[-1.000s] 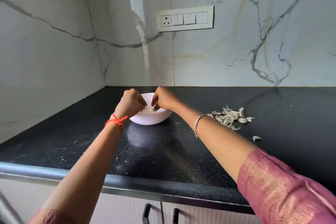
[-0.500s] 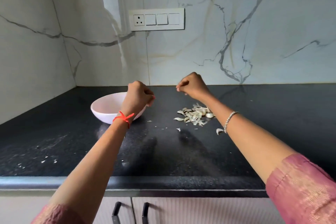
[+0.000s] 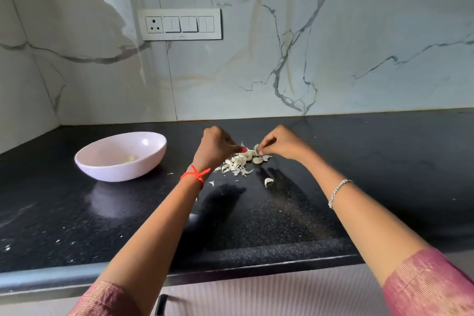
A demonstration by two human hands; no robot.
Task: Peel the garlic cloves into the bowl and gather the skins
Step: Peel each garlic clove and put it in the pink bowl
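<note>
A pale pink bowl (image 3: 115, 172) stands on the black counter at the left, with a peeled garlic clove (image 3: 130, 158) inside. To its right lies a pile of garlic skins and cloves (image 3: 239, 163); one loose clove (image 3: 268, 181) lies just in front of it. My left hand (image 3: 215, 147), fingers curled, reaches the pile's left side with its fingertips; whether it holds anything is hidden. My right hand (image 3: 284, 143) pinches a white piece of skin at the pile's top right.
The black counter (image 3: 256, 226) meets a marble wall behind and on the left. A switch panel (image 3: 179, 24) is on the back wall. Small skin flakes (image 3: 211, 182) are scattered in front of the pile, and cabinet doors (image 3: 282, 295) are below the front edge.
Both hands left the bowl and moved right, then came down onto the skin pile. The view has shifted right, so the bowl now sits at the left.
</note>
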